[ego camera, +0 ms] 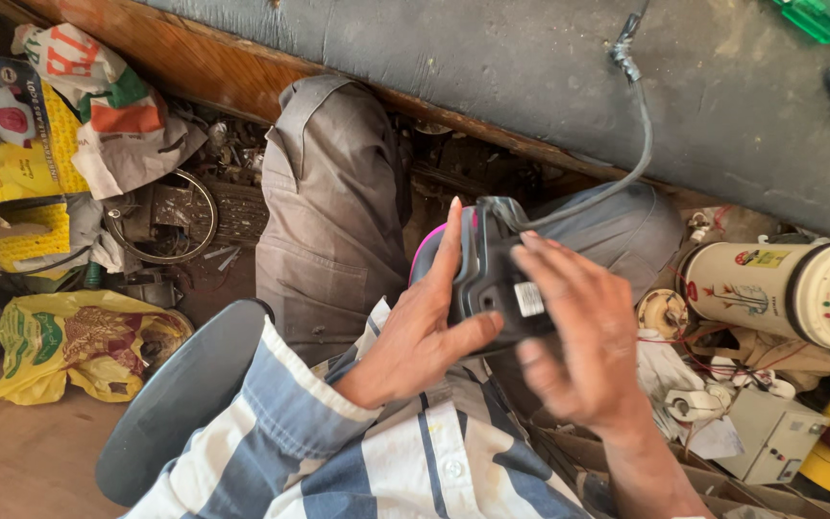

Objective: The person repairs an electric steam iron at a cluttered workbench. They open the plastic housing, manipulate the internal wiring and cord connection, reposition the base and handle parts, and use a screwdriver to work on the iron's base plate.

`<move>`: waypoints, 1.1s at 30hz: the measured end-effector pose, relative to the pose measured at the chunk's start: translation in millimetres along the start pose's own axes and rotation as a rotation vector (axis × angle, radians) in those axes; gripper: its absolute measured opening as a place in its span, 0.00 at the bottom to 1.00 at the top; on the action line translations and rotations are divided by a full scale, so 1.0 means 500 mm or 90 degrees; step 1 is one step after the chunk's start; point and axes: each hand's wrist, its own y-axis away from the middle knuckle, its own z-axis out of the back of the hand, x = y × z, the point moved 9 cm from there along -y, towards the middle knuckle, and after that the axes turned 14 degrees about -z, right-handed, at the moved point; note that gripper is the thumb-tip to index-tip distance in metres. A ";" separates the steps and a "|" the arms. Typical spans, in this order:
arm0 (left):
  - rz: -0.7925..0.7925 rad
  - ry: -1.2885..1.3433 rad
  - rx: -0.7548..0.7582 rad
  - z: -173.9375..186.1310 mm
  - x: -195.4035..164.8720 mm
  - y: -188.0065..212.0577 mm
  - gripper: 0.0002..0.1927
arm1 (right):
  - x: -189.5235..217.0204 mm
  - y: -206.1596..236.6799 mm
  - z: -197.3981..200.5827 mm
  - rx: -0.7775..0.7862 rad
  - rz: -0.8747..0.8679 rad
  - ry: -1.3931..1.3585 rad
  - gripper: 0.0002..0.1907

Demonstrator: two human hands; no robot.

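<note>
Yellow crinkled plastic bag (69,341) is lying on the floor, far left of the dark grey plastic appliance with pink trim (487,279). Rusty metal ring (160,216) is sitting up-left of the appliance, among scrap parts beside the grey trouser knee (333,207).

Left hand (415,332) is gripping the appliance from its left side: fingers stretched up along the casing, thumb pressing across the lower face. Striped blue-and-white shirt sleeve (280,404) is running down-left from that wrist.

Appliance is sitting in the person's lap area, held up between both hands, well below the grey padded bench edge (492,67). Grey cord (631,159) is coming out of the appliance top and curving up across the bench.

Right hand (578,346) is cupping the appliance from its right side, fingers curled over the casing near the white label, touching it.

Cream cylindrical flask with a dark lid band (780,288) is lying on its side right of the appliance, well apart. Small beige plastic box (770,432) is sitting lower right of the appliance.
</note>
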 end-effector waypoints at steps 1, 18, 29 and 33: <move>0.032 -0.002 0.012 -0.006 0.004 0.006 0.59 | -0.018 -0.001 0.007 -0.002 -0.026 -0.054 0.30; 0.086 0.030 0.061 -0.035 -0.023 0.012 0.63 | -0.151 -0.011 -0.019 0.107 -0.290 -0.573 0.34; 0.087 0.109 0.175 -0.036 -0.043 0.026 0.62 | -0.207 -0.048 -0.091 0.159 -0.323 -0.692 0.17; 0.079 0.128 0.188 -0.034 -0.049 0.025 0.62 | -0.149 -0.048 -0.074 0.225 -0.171 -0.694 0.19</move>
